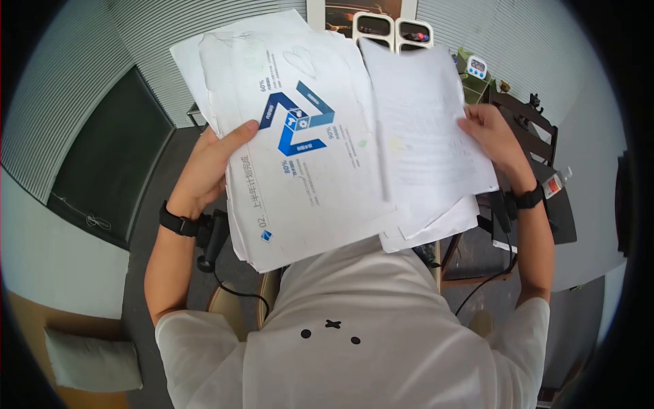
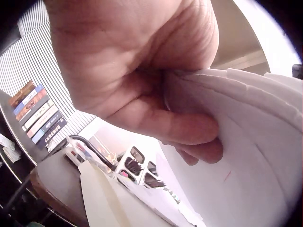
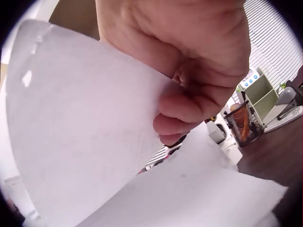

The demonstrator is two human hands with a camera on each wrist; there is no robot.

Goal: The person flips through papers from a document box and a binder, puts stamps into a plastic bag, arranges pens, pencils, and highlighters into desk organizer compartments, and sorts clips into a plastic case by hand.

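My left hand [image 1: 212,160] grips the left edge of a thick stack of worn papers [image 1: 320,198], thumb on top. A blue triangular diagram and sideways printed text fill its top page. In the left wrist view, the fingers [image 2: 184,127] curl under the layered, wavy page edges [image 2: 255,92]. On the other side, my right hand [image 1: 496,140] pinches the right edge of a white sheet of paper [image 1: 429,136] with faint print. That sheet bends upward in the right wrist view, thumb hidden behind it. More loose pages [image 1: 436,230] stick out below it.
Behind the papers stand white-framed compartments [image 1: 374,26] and a small digital timer [image 1: 477,66]. A pump bottle [image 1: 558,181] is at the right, near a dark chair [image 1: 521,116]. The right wrist view shows a mesh pen holder [image 3: 244,124]; books [image 2: 39,113] appear in the left wrist view.
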